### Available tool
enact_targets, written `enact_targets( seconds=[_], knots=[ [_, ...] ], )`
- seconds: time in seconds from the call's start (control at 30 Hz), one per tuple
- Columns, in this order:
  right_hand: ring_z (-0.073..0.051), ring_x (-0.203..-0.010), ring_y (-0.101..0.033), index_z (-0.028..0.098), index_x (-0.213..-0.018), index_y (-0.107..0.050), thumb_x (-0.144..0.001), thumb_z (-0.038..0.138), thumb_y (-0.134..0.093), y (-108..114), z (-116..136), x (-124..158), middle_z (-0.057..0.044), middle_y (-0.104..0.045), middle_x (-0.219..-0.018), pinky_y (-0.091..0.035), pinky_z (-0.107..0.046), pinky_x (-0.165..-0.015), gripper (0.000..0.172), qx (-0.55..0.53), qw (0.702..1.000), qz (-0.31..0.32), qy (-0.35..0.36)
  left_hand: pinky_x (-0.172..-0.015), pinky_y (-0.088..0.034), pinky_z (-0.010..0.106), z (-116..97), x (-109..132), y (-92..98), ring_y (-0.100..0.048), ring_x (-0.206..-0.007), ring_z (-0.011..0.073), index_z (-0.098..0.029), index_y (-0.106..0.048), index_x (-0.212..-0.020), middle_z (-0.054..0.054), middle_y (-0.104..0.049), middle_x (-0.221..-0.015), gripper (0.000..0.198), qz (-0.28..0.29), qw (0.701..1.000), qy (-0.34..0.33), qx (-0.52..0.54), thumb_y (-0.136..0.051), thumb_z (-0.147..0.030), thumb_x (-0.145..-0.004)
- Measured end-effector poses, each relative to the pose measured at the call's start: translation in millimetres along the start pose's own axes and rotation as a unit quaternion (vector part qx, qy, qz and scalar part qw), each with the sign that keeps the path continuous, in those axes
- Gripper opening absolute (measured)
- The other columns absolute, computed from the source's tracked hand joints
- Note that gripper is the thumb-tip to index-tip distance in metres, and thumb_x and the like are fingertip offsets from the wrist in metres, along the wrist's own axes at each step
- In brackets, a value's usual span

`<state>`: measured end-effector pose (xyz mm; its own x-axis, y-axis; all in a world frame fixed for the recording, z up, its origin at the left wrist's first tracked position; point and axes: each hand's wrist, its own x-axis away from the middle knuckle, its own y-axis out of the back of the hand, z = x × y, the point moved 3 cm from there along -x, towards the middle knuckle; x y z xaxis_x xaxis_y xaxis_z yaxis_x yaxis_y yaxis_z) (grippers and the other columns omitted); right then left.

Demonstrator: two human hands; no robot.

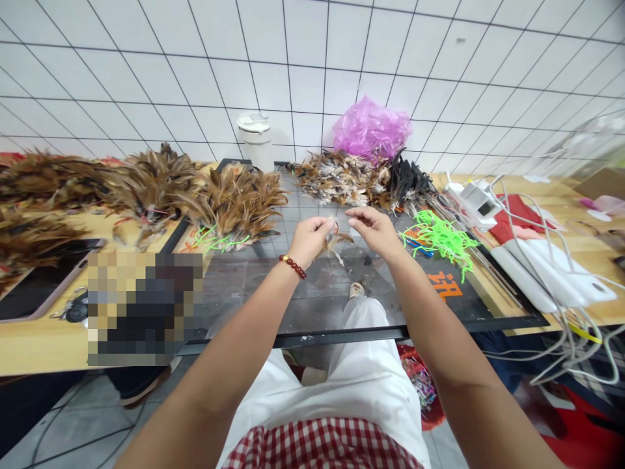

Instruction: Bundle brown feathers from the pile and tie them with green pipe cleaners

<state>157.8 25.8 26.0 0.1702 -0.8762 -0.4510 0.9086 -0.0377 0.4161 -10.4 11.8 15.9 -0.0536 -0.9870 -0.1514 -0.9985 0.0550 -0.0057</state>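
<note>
My left hand (311,240), with a beaded bracelet at its wrist, pinches a small brown feather (336,242) whose pale end shows by the fingertips. Just to its right, my right hand (375,229) is raised with thumb and forefinger apart; nothing plainly shows between them. Both are held over a dark glass panel (244,293). Beyond them lies a pile of brown and white feathers (336,179) with black feathers (410,179) at its right. Bundled brown feathers (239,202) with green ties are to the left. Bright green strings (442,238) lie right of my right hand.
Behind stand a white lidded cup (256,140) and a pink plastic bag (371,127). More brown feather bundles (151,182) and a phone (46,280) are at left. White chargers (473,198) and tangled cables (576,326) are at right. A red basket (430,417) stands below.
</note>
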Motion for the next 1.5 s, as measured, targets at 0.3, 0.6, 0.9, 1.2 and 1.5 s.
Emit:
enact_targets(
  seconds=[0.3, 0.6, 0.9, 1.2, 1.5],
  knots=[
    [-0.01, -0.059, -0.054, 0.016, -0.073, -0.066, -0.067, 0.047, -0.074, -8, 13, 4, 0.0, -0.064, -0.065, -0.045, -0.024, -0.059, 0.033, -0.214, 0.968, 0.082, -0.099, -0.063, -0.043, 0.024, -3, 4, -7.0, -0.054, -0.062, 0.0113, -0.015, -0.066, -0.064, 0.003, -0.065, -0.066, 0.028, 0.058, 0.998, 0.003, 0.007, -0.069, -0.042, -0.069],
    [-0.012, -0.063, -0.059, 0.018, -0.075, -0.066, -0.069, 0.046, -0.073, -9, 19, 5, 0.0, -0.065, -0.067, -0.049, -0.027, -0.065, 0.029, -0.219, 0.971, 0.076, -0.065, -0.057, -0.042, 0.023, -5, 7, -8.2, -0.053, -0.055, 0.0099, -0.014, -0.065, -0.066, 0.004, -0.065, -0.061, 0.031, 0.047, 0.995, 0.063, 0.058, -0.071, -0.045, -0.068],
    [-0.01, -0.061, -0.052, 0.019, -0.073, -0.062, -0.068, 0.048, -0.073, -11, 8, 1, 0.002, -0.059, -0.066, -0.046, -0.025, -0.061, 0.031, -0.181, 0.982, -0.019, -0.058, -0.065, -0.047, 0.024, -3, 7, -11.9, -0.054, -0.057, 0.0104, -0.015, -0.064, -0.064, 0.001, -0.059, -0.055, 0.025, 0.054, 0.994, 0.052, 0.085, -0.07, -0.038, -0.07],
    [-0.013, -0.065, -0.059, 0.02, -0.084, -0.066, -0.07, 0.049, -0.071, -12, 24, 7, 0.0, -0.063, -0.073, -0.049, -0.028, -0.063, 0.033, -0.219, 0.969, 0.1, -0.058, -0.068, -0.045, 0.024, -11, 11, -15.4, -0.056, -0.061, 0.0107, -0.015, -0.055, -0.052, 0.001, -0.057, -0.056, 0.033, 0.108, 0.99, 0.041, 0.077, -0.068, -0.038, -0.071],
    [-0.011, -0.058, -0.052, 0.018, -0.072, -0.061, -0.072, 0.053, -0.065, -13, 11, 2, 0.002, -0.059, -0.063, -0.044, -0.025, -0.057, 0.034, -0.145, 0.987, 0.021, -0.073, -0.063, -0.043, 0.024, 0, 8, -13.2, -0.055, -0.059, 0.0106, -0.015, -0.061, -0.062, 0.001, -0.059, -0.058, 0.027, 0.065, 0.997, 0.028, 0.035, -0.065, -0.04, -0.073]
  ],
)
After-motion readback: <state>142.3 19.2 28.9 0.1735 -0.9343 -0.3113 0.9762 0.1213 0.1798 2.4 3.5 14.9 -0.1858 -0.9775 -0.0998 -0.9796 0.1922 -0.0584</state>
